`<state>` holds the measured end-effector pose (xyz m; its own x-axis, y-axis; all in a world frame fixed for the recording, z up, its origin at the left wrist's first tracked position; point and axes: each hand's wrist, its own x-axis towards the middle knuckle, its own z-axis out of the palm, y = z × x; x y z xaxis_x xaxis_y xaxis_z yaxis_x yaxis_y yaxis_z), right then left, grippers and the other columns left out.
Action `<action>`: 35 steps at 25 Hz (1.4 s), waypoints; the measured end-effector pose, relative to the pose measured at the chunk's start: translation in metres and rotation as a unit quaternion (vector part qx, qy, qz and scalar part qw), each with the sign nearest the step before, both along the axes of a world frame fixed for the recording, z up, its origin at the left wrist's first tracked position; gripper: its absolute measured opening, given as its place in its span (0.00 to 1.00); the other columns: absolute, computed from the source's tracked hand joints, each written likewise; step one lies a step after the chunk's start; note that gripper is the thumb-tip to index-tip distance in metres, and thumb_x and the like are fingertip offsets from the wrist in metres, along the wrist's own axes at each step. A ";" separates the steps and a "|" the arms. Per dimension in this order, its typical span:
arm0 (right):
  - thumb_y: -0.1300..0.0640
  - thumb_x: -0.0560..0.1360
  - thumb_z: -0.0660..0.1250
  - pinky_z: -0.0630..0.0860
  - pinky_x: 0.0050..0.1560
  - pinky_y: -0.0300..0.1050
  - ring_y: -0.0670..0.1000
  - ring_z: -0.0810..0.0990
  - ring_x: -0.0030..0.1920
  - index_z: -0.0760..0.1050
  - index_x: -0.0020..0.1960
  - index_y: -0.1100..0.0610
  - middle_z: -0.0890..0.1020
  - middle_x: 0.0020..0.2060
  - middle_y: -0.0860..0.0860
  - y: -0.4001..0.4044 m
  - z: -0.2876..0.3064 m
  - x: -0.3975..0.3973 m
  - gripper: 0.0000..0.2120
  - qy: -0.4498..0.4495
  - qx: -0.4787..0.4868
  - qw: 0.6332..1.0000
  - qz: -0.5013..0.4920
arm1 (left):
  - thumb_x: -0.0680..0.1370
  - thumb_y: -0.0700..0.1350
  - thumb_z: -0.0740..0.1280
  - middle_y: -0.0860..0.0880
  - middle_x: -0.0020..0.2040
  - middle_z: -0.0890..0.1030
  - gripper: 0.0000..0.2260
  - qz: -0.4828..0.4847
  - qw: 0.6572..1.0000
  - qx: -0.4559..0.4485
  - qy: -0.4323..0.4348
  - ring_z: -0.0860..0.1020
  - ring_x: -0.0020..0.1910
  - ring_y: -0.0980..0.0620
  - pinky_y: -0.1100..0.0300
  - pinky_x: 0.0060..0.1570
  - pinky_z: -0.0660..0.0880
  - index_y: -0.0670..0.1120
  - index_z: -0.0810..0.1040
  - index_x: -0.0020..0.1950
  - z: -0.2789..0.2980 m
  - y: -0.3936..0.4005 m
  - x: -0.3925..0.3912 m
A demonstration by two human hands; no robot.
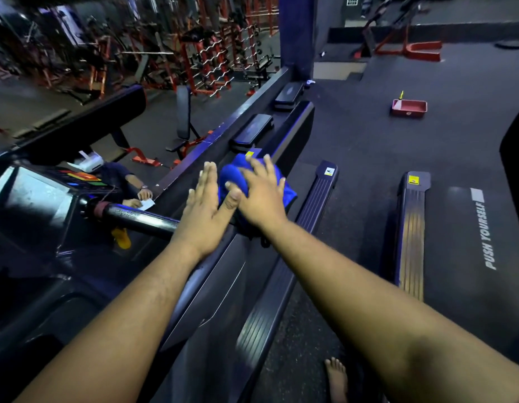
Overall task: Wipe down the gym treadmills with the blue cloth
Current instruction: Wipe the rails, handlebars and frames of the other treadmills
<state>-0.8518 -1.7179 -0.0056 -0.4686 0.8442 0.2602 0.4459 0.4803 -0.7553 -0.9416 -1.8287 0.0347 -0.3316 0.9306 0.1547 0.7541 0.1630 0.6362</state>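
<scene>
The blue cloth (233,177) lies bunched on the dark side frame of the near treadmill (211,289). My right hand (259,196) presses flat on top of the cloth with fingers spread. Beside it on the left, my left hand (204,205) lies flat and open, its thumb touching the cloth's edge. The treadmill's console (34,196) and black handlebar (141,218) sit to the left. A second treadmill with "PUSH YOURSELF" on its belt (482,237) stands to the right.
A mirror wall on the left reflects a seated person, a bench and red weight racks (211,62). Black step platforms (252,130) line the mirror base. A red tray (409,107) sits on the floor beyond. My bare foot (336,379) rests at the bottom.
</scene>
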 end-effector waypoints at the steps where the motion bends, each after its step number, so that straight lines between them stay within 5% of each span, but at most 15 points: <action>1: 0.45 0.77 0.64 0.46 0.73 0.75 0.50 0.44 0.80 0.71 0.72 0.48 0.60 0.78 0.44 -0.029 -0.010 0.004 0.24 0.044 0.010 0.999 0.030 | 0.65 0.83 0.41 0.52 0.82 0.42 0.55 -0.003 1.000 0.002 -0.009 0.40 0.76 0.64 0.49 0.79 0.42 0.48 0.41 0.81 0.000 0.001 -0.001; 4: 0.43 0.76 0.59 0.44 0.75 0.66 0.46 0.38 0.80 0.60 0.77 0.43 0.51 0.80 0.41 -0.083 -0.037 0.017 0.30 0.115 -0.007 0.991 0.066 | 0.65 0.83 0.42 0.55 0.81 0.42 0.54 -0.018 0.999 -0.002 -0.032 0.40 0.76 0.66 0.49 0.79 0.42 0.50 0.42 0.81 0.002 0.002 -0.001; 7: 0.34 0.76 0.53 0.46 0.76 0.66 0.46 0.40 0.80 0.57 0.78 0.42 0.46 0.80 0.42 -0.027 -0.031 0.000 0.32 0.146 -0.070 0.987 -0.011 | 0.63 0.84 0.40 0.54 0.81 0.42 0.55 -0.013 0.999 -0.036 -0.020 0.40 0.77 0.64 0.48 0.79 0.43 0.50 0.41 0.81 0.002 0.006 -0.001; 11: 0.36 0.78 0.56 0.45 0.76 0.67 0.44 0.40 0.79 0.46 0.80 0.38 0.43 0.81 0.42 -0.007 -0.029 -0.010 0.34 0.213 -0.155 0.960 -0.094 | 0.62 0.83 0.34 0.53 0.81 0.40 0.56 -0.026 0.983 -0.130 0.128 0.41 0.80 0.57 0.44 0.78 0.44 0.51 0.39 0.81 0.000 0.009 0.003; 14: 0.36 0.80 0.55 0.40 0.76 0.54 0.40 0.35 0.78 0.40 0.79 0.37 0.41 0.80 0.40 -0.070 -0.044 -0.003 0.34 0.244 -0.152 0.957 -0.042 | 0.62 0.83 0.33 0.54 0.81 0.38 0.55 -0.030 0.978 -0.145 0.148 0.40 0.79 0.57 0.44 0.78 0.44 0.51 0.39 0.81 -0.002 0.009 0.004; 16: 0.37 0.80 0.53 0.41 0.77 0.44 0.42 0.39 0.79 0.43 0.81 0.44 0.44 0.80 0.42 -0.042 -0.060 -0.007 0.35 0.287 -0.181 0.939 -0.050 | 0.62 0.83 0.33 0.55 0.80 0.37 0.55 -0.032 0.972 -0.163 0.168 0.39 0.79 0.58 0.43 0.78 0.43 0.52 0.39 0.81 -0.002 0.010 0.003; 20: 0.41 0.83 0.54 0.63 0.74 0.51 0.55 0.67 0.74 0.58 0.78 0.53 0.69 0.74 0.53 0.081 -0.059 -0.017 0.28 0.323 -0.439 0.812 -0.207 | 0.61 0.82 0.31 0.56 0.80 0.35 0.54 -0.035 0.954 -0.212 0.211 0.37 0.78 0.59 0.41 0.77 0.40 0.53 0.37 0.81 0.002 0.023 0.005; 21: 0.42 0.83 0.55 0.65 0.73 0.51 0.55 0.69 0.73 0.60 0.77 0.53 0.71 0.72 0.52 0.078 -0.057 -0.017 0.27 0.345 -0.434 0.806 -0.207 | 0.61 0.82 0.30 0.56 0.80 0.34 0.54 -0.037 0.950 -0.216 0.220 0.37 0.78 0.59 0.41 0.77 0.40 0.53 0.36 0.81 0.003 0.031 0.007; 26: 0.40 0.80 0.54 0.43 0.77 0.40 0.41 0.43 0.79 0.48 0.80 0.47 0.47 0.80 0.43 0.021 -0.049 -0.011 0.33 0.335 -0.196 0.918 -0.084 | 0.61 0.82 0.30 0.56 0.80 0.34 0.55 -0.050 0.943 -0.219 0.246 0.37 0.78 0.59 0.41 0.77 0.39 0.52 0.36 0.81 0.005 0.090 0.011; 31: 0.42 0.82 0.57 0.48 0.78 0.63 0.50 0.43 0.80 0.48 0.80 0.43 0.44 0.81 0.47 0.175 -0.026 -0.005 0.30 0.216 -0.182 0.952 -0.114 | 0.65 0.80 0.35 0.55 0.80 0.36 0.51 -0.054 0.941 -0.228 0.246 0.37 0.78 0.59 0.40 0.76 0.38 0.52 0.36 0.81 0.001 0.132 0.006; 35: 0.39 0.81 0.55 0.43 0.78 0.60 0.46 0.38 0.80 0.55 0.79 0.43 0.45 0.80 0.41 0.134 -0.029 0.001 0.28 0.182 -0.086 0.979 -0.036 | 0.64 0.82 0.37 0.56 0.80 0.36 0.53 -0.050 0.950 -0.207 0.227 0.36 0.78 0.60 0.41 0.77 0.40 0.51 0.35 0.80 -0.003 0.135 0.007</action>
<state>-0.8509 -1.5837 -0.0348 -0.3090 0.9174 0.2507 0.1601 0.3100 -0.9372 -0.9345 -1.6932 0.0320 -0.2253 0.9662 -0.1250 0.9603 0.2419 0.1387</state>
